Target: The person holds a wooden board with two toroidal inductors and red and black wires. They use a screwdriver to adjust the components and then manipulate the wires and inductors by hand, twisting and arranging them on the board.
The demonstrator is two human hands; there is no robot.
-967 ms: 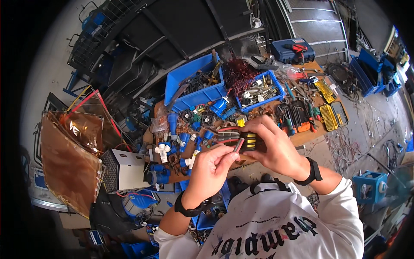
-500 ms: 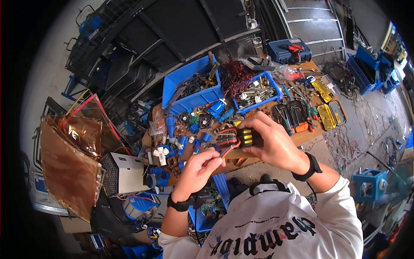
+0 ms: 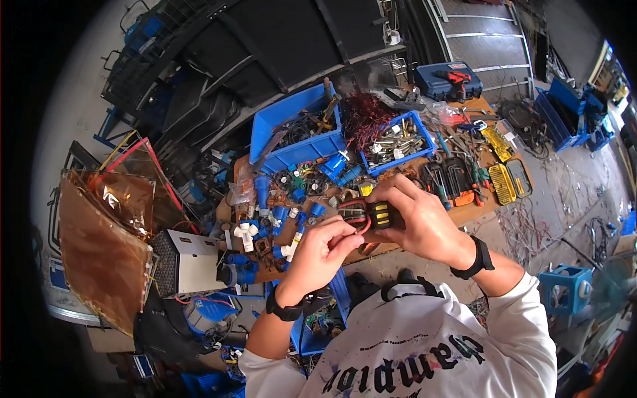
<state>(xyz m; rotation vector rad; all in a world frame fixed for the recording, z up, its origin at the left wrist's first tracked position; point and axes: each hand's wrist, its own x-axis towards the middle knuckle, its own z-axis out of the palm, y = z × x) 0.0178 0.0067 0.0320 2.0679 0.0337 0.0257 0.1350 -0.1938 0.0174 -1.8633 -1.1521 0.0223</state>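
Observation:
Above the front edge of the cluttered workbench [image 3: 479, 206], my right hand [image 3: 424, 222] grips a black block with yellow stripes [image 3: 381, 215]. Against its left side lies a dark, ribbed part with a red rim [image 3: 352, 211]; whether it is a separate piece I cannot tell. My left hand [image 3: 325, 249] is closed in a pinch at the lower left of that rim, where a curved red strip [image 3: 364, 226] runs to the fingertips. The fingers hide the strip's end. Blue and white plastic fittings [image 3: 245, 233] lie left of my hands.
Behind my hands stand a large blue bin [image 3: 302, 156] of cables and a smaller blue tray [image 3: 400, 154] of metal parts. Hand tools, an orange-and-black tool set [image 3: 458, 180] and a yellow bit case [image 3: 503, 182] cover the right side. A red drill [image 3: 457, 79] rests on a blue case.
My left hand has risen slightly and come closer to the red-rimmed part, its fingers now covering more of the red strip. My right hand keeps its grip on the striped block.

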